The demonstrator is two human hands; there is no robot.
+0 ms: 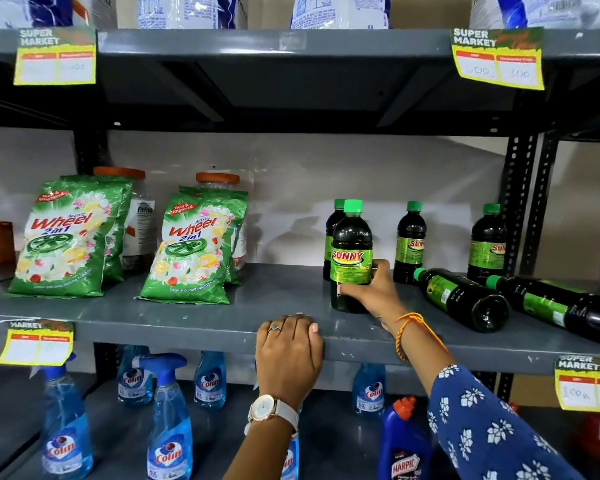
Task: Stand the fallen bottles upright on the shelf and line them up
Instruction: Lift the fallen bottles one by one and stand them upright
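Dark bottles with green caps and green Sunny labels stand on the grey middle shelf [222,317]. My right hand [371,289] grips the lower part of one upright bottle [351,247] near the shelf's front. Another upright bottle [331,233] is right behind it, and two more stand further right, one bottle [410,242] and another bottle [487,244] by the post. Two bottles lie on their sides at the right: one fallen bottle [461,297] and a second fallen bottle [561,306], caps pointing back left. My left hand [288,355] rests curled over the shelf's front edge.
Green Wheel detergent bags [66,237] and a second stack [194,247] lean on the shelf's left half, with orange-lidded jars [219,180] behind. Blue Colin spray bottles [168,424] and a Harpic bottle [406,445] fill the shelf below. Price tags [584,386] hang from the shelf edges.
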